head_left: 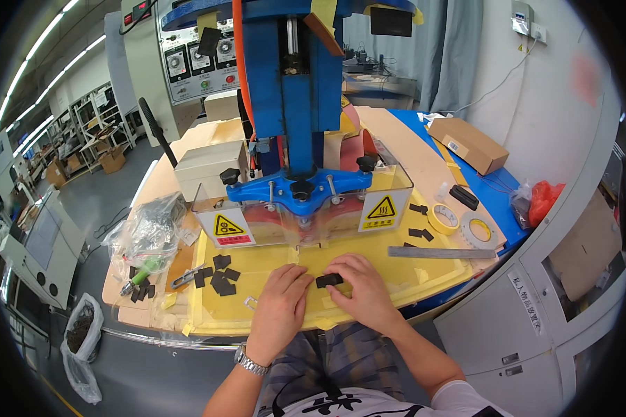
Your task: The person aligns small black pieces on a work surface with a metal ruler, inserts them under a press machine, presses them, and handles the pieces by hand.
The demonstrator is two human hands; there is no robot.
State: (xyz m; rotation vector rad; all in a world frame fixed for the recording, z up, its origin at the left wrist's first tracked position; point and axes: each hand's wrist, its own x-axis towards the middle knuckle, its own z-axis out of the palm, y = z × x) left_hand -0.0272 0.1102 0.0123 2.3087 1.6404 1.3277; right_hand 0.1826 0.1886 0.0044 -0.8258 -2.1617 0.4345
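Observation:
Between the thumb and fingers of my right hand (363,290) is a small black rectangular block (329,280), held just above the yellow work surface (257,313). My left hand (282,300) is close by on its left, fingers curled and pressed together; whatever they may hold is hidden. Left of that hand lies a pile of small black pieces (222,285), with a metal clip-like tool (186,278) beside it. A small clear piece (250,302) rests near my left wrist. Right of my right hand are several more black pieces (420,234).
A blue press (300,139) with a clear guard (341,226) stands directly ahead. A metal ruler (442,253), yellow tape roll (443,218) and white tape roll (478,230) lie at right. A plastic bag (149,226) and green-handled tool (143,272) are at left; a cardboard box (468,144) sits behind.

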